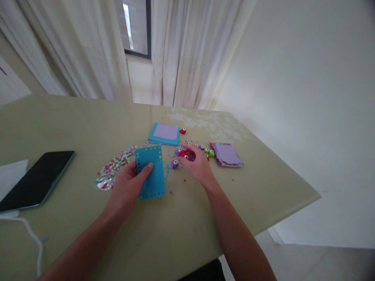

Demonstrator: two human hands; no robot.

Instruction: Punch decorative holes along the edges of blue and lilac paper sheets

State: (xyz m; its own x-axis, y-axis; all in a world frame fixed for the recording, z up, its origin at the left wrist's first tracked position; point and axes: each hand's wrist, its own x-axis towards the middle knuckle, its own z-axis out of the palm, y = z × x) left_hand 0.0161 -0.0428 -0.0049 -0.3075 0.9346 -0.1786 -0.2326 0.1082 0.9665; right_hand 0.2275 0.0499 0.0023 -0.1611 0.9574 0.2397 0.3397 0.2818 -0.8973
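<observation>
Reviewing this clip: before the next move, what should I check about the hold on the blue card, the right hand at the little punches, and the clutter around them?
1. Left hand has a grip on the blue card, thumb on top: ok.
2. Right hand has reached the small punches: ok.
3. One punch is singled out under its fingers: cannot tell.
4. Card lies flat on the table: cannot tell.
5. Spot around the card free of scraps: not ok, the confetti lies beside it.
6. Phone is apart from both hands: ok.
</observation>
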